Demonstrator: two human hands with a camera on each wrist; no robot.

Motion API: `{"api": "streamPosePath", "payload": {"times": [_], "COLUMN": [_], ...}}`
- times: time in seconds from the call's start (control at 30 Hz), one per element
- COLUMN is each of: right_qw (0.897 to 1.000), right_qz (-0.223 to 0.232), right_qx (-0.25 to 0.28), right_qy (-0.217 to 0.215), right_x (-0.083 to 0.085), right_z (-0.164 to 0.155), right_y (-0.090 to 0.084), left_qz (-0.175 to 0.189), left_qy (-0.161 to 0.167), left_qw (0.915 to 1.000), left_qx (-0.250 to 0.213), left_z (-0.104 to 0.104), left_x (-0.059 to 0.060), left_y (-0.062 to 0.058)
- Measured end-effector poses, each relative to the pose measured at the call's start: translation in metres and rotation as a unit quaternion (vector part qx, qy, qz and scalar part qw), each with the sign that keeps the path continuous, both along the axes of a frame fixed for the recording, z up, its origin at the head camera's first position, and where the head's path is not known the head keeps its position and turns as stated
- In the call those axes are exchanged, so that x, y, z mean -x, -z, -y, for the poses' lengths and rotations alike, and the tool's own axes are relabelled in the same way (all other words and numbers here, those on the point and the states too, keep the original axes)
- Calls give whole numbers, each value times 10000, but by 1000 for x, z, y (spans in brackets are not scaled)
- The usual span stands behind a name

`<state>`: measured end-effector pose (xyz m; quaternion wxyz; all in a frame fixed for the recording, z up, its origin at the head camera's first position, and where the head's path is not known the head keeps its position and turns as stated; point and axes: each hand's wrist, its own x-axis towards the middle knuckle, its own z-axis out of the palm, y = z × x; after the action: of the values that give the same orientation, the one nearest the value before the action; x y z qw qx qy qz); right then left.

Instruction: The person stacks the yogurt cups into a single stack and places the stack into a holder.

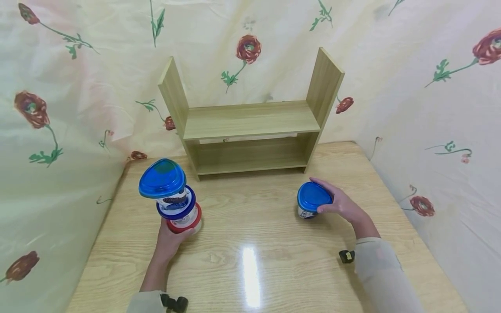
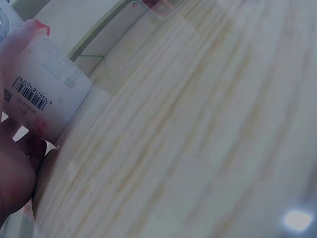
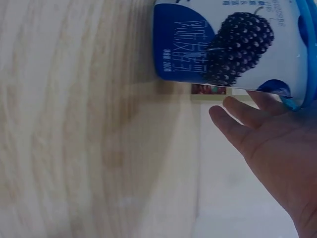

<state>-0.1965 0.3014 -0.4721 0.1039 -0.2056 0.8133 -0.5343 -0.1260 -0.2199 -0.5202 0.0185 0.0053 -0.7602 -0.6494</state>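
On the left of the table stand three tubs in a stack: a blue-lidded one [image 1: 162, 178] on top, one with a dark blue rim [image 1: 178, 213] in the middle, and a red-rimmed one [image 1: 192, 222] at the bottom. My left hand [image 1: 170, 239] grips the bottom tub from the near left; its white side [image 2: 52, 82] with a barcode shows in the left wrist view. Over on the right, my right hand [image 1: 341, 204] holds a blue-lidded yogurt tub [image 1: 313, 198] near its lid, thumb on the near side. Dark berries are printed on this yogurt tub [image 3: 237, 47] in the right wrist view.
A two-tier wooden shelf [image 1: 250, 119] with raised side panels stands at the back of the wooden table [image 1: 250, 217]. Flowered cloth [image 1: 211, 43] hangs behind the table and along both sides. Dark wrist straps show at both sleeves.
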Motion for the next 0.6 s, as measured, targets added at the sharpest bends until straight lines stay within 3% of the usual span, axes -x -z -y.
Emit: {"api": "streamPosePath", "payload": {"times": [0.6], "right_qw": [9981], "right_qz": [479], "right_qx": [42], "right_qy": [382], "right_x": [-2], "right_z": [-2], "right_y": [18], "left_qz": [28], "left_qy": [16], "left_qw": [10000], "left_qx": [55], "left_z": [0], "left_x": [0], "left_y": [0]}}
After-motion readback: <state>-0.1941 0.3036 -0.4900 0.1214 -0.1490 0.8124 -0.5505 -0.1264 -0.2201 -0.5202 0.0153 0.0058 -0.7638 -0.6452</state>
